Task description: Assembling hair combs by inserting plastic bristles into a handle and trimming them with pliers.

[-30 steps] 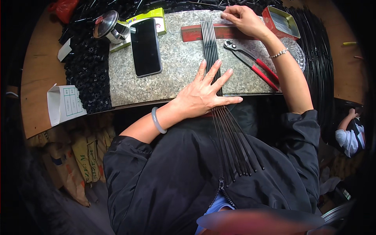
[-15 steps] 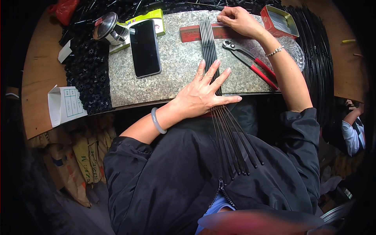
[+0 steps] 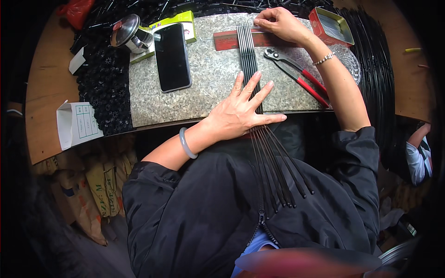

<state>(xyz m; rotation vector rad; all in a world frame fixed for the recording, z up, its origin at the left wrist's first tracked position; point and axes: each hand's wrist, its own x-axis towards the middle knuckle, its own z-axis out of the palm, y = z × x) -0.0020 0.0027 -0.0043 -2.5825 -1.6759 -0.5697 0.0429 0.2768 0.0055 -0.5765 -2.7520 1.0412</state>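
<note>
A row of thin black rods (image 3: 247, 53) lies side by side across the speckled stone board (image 3: 206, 99), their grey ends at the far side. Their near ends fan out past the board's edge above my lap. My left hand (image 3: 238, 106) is laid flat over the rods with its fingers spread, pressing them down. Beneath the far part of the rods is a worn red bar (image 3: 225, 41). My right hand (image 3: 282, 25) is just right of the rods' far ends, thumb and forefinger pinched together. Whatever is in that pinch is too small to make out.
Red-handled pliers (image 3: 301, 76) rest right of the rods, near a red tin (image 3: 316, 23) and a glass dish (image 3: 350, 60). A phone (image 3: 172, 58) and a lidded metal pot (image 3: 132, 34) stand left. Black parts (image 3: 104, 88) and long rods (image 3: 378, 69) flank the board.
My right hand has shifted slightly left, closer to the far ends of the rods. My left hand stays in place on them.
</note>
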